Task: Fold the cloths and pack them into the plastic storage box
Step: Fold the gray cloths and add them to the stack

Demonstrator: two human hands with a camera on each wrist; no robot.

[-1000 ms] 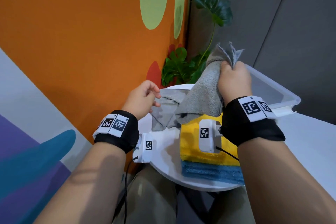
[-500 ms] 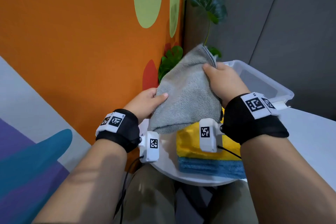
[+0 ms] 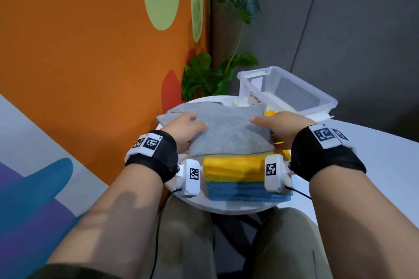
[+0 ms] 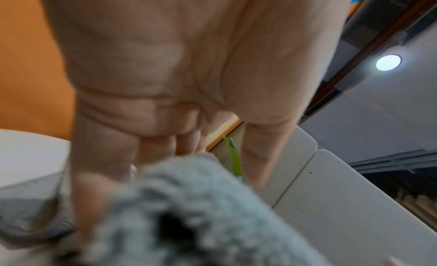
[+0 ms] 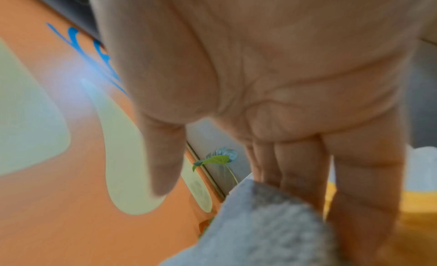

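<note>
A folded grey cloth [image 3: 226,129] lies on top of a yellow cloth [image 3: 231,165], which lies on a blue cloth [image 3: 238,191], all stacked on the round white table [image 3: 226,208]. My left hand [image 3: 192,125] holds the grey cloth's left edge, thumb on top and fingers down its side. At the right edge my right hand [image 3: 269,123] holds it the same way. The left wrist view shows the grey cloth [image 4: 201,214] between thumb and fingers. So does the right wrist view, where the cloth [image 5: 260,223] is blurred. The clear plastic storage box [image 3: 326,106] stands behind the stack, to the right.
A leafy green plant [image 3: 204,75] stands behind the table against the orange wall. A second white surface [image 3: 385,154] adjoins on the right. My knees are under the table's near edge. The box's visible part holds no cloth.
The grey cloth was held up in the air and folded between both hands. Now it has come down flat onto the yellow cloth, with a hand at each side edge.
</note>
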